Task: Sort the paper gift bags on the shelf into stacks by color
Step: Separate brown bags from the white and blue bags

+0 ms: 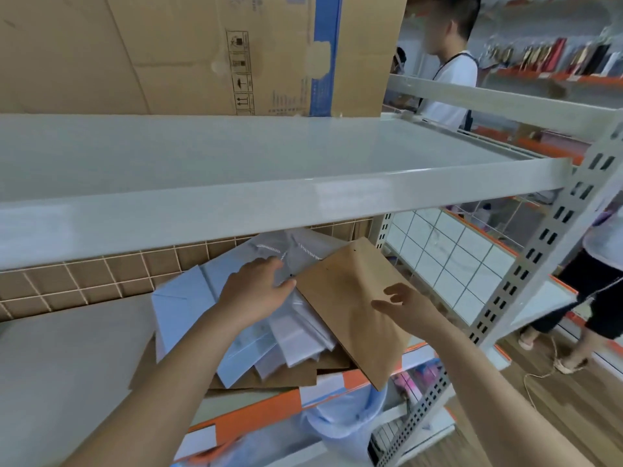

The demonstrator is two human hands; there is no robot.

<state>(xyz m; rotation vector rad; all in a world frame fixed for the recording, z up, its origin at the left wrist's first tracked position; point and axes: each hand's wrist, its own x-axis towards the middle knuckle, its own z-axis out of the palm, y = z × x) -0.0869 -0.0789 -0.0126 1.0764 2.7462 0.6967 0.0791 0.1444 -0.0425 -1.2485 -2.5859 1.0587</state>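
Shelf: bare grey shelf board (pixel 77 358) at left gives us room for stacks.
White pile: flat white paper gift bags (pixel 188 308) lie fanned and askew; we judge they could slide off the front edge.
Left hand: our left hand (pixel 259 291) rests on them with fingers straight, gripping nothing.
Brown bag: the flat brown kraft paper bag (pixel 350 298) overhangs the edge and may tip.
Right hand: our right hand (pixel 404 306) hovers released above it.

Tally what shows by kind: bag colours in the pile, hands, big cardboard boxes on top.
Bag colours in the pile: 2, white bags and brown bags; single bags overlap too much to count.
Hands: 2, left hand, right hand.
Cardboard boxes: 1.
Total: 5.
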